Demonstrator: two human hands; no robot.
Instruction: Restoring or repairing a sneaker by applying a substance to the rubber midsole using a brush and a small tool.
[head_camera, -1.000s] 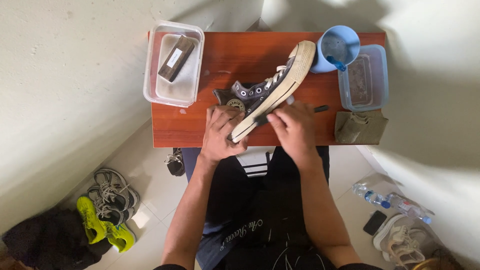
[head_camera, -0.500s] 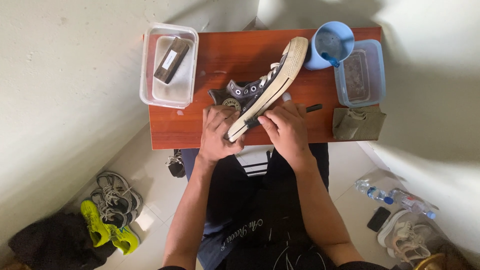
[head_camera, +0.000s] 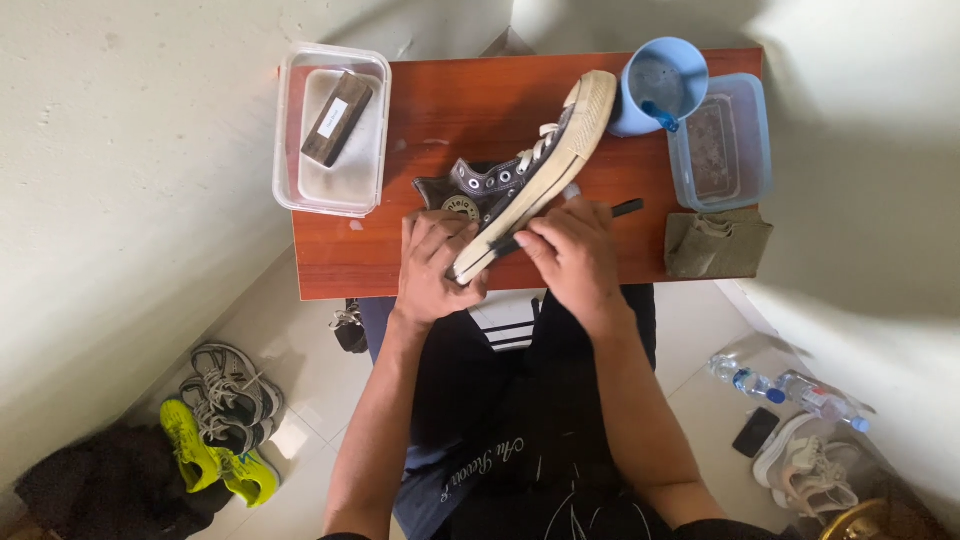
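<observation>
A dark high-top sneaker (head_camera: 520, 170) with white laces and a cream rubber sole lies tilted on its side on the small red-brown table (head_camera: 440, 100), toe toward the far right. My left hand (head_camera: 435, 265) grips its heel end at the table's near edge. My right hand (head_camera: 570, 250) holds a thin dark brush (head_camera: 625, 208), its handle sticking out to the right, pressed against the sole edge near the heel.
A clear tub with a dark block (head_camera: 335, 120) stands at the table's left end. A blue cup (head_camera: 660, 85), a blue-tinted tub (head_camera: 720, 140) and a folded olive cloth (head_camera: 715, 245) sit at the right. Shoes (head_camera: 220, 430) and bottles (head_camera: 780, 385) lie on the floor.
Both hands and the sneaker have stayed almost in place; my right hand has shifted slightly along the sole with the brush.
</observation>
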